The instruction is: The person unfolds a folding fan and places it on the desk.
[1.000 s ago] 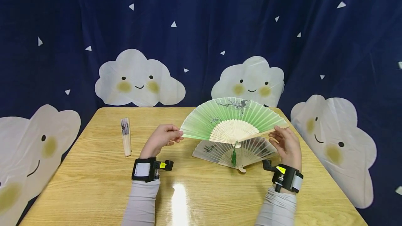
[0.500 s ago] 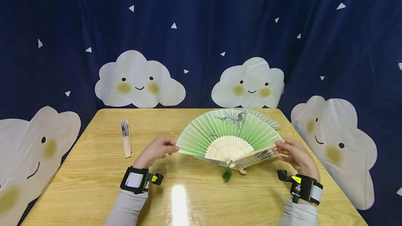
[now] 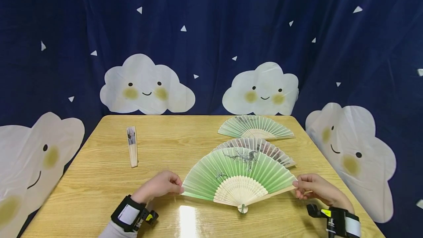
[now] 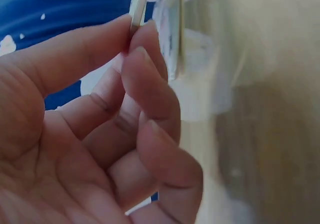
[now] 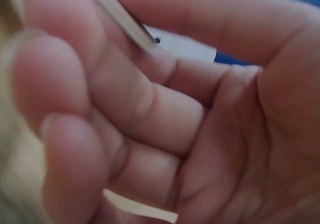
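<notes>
A spread green folding fan with a dark branch print and pale ribs is held between both hands near the front of the table. My left hand pinches its left end between thumb and fingers; the left wrist view shows the fan's thin edge in that pinch. At the other end, my right hand pinches the outer wooden rib, and a strip of this rib shows between thumb and fingers in the right wrist view. The green fan overlaps a grey-white fan behind it, hiding its lower part.
Farther back on the wooden table lies another spread fan, pale green. A folded fan lies upright in view on the left side. Behind the table hangs a dark blue curtain with white clouds.
Both hands have brought the green fan down and toward the front edge, moving apart slightly. The grey-white fan and the pale green one behind it now show more at the top.
</notes>
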A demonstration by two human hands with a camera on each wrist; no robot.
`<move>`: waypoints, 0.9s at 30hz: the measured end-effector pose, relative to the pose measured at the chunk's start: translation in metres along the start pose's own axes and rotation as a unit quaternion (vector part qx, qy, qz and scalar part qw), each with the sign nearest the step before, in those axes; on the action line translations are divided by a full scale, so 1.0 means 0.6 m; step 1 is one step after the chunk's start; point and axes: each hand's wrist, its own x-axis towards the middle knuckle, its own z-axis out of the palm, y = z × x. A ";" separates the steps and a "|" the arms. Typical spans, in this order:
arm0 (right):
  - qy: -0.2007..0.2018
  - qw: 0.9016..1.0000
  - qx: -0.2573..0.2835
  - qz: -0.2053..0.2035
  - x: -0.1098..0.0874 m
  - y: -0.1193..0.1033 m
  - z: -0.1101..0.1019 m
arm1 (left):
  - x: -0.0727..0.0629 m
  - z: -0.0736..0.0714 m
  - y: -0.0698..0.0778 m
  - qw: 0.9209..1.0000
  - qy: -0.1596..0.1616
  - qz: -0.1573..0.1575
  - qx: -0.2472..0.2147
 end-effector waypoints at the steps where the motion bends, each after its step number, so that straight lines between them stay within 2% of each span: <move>1: -0.014 1.000 0.005 0.004 -0.002 0.005 0.000 | -0.004 0.003 -0.002 1.000 -0.007 0.001 0.004; 5: -0.068 0.997 0.034 0.016 -0.006 0.021 0.001 | -0.014 0.011 -0.004 0.999 -0.037 -0.004 0.019; 9: -0.098 0.993 0.058 0.021 -0.004 0.033 0.006 | -0.020 0.017 -0.004 0.998 -0.059 -0.008 0.033; 18: -0.123 0.988 0.091 0.038 0.000 0.040 0.021 | -0.035 0.026 -0.003 0.995 -0.086 -0.029 0.051; 27: -0.111 0.990 0.068 0.057 0.003 0.041 0.032 | -0.038 0.030 -0.001 0.993 -0.092 -0.038 0.069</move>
